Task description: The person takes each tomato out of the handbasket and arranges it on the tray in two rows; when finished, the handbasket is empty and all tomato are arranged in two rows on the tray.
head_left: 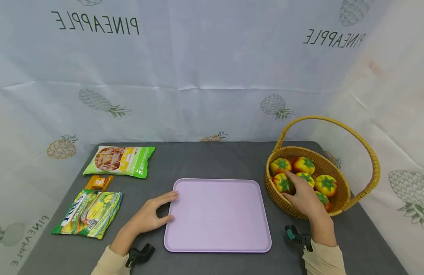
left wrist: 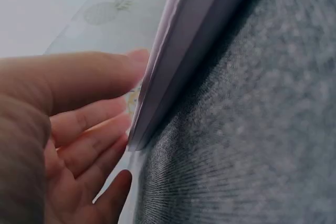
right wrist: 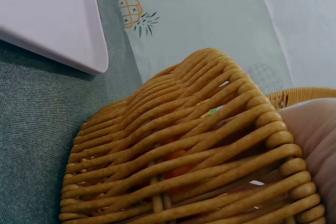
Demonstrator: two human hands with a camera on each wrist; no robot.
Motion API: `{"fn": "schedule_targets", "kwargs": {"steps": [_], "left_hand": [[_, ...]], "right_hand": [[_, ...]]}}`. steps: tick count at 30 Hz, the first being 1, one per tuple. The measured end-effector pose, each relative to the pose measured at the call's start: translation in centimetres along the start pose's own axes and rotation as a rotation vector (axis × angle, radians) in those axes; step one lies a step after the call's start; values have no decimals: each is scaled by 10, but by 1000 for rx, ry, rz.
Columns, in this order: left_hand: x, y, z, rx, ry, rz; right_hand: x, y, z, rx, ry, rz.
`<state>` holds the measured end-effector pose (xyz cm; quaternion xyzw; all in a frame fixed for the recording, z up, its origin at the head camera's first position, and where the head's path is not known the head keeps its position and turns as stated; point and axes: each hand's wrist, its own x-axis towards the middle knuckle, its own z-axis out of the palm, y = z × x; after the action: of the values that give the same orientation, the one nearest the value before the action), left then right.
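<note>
A lilac rectangular tray lies flat on the dark cloth-covered table. My left hand is at its left edge, thumb and fingers spread apart; in the left wrist view the thumb tip meets the tray rim. On the right stands a brown wicker basket with a tall handle, holding several yellow-red fruits with green star-shaped tops, like persimmons. My right hand reaches over its near rim, thumb and fingers on either side of the front-left fruit. In the right wrist view the basket wall hides the fingers.
At the left lie a green-and-white food bag, a small orange packet and a green-yellow bag. A pineapple-print cloth hangs behind the table. The basket handle arches up over the fruits.
</note>
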<state>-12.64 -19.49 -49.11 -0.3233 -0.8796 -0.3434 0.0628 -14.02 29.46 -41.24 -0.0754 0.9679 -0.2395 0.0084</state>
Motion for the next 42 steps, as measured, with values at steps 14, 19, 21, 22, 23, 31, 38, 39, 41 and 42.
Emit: {"fn": "schedule_targets", "kwargs": {"steps": [14, 19, 21, 22, 23, 31, 38, 39, 41, 42], "left_hand": [[-7, -8, 3, -13, 19, -59], [-7, -8, 4, -30, 14, -68], [-7, -8, 4, -29, 12, -72], [-7, -8, 4, -28, 11, -74], [-7, -8, 4, -28, 11, -74], [-7, -9, 5, -19, 27, -54], [-7, -11, 6, -26, 20, -65], [-7, -11, 6, -26, 19, -63], [-7, -11, 6, -27, 21, -57], [-7, -11, 6, -27, 22, -54]], "right_hand": [[4, 2, 2, 4, 2, 33], [6, 3, 4, -1, 6, 29], [6, 3, 5, 0, 5, 32], [6, 3, 5, 2, 5, 33], [7, 3, 5, 3, 5, 35], [8, 4, 4, -12, 29, 26], [5, 5, 5, -29, 107, 10], [5, 5, 6, -26, 126, 6], [3, 6, 7, -17, 166, -4], [3, 6, 8, -12, 184, -11]]}}
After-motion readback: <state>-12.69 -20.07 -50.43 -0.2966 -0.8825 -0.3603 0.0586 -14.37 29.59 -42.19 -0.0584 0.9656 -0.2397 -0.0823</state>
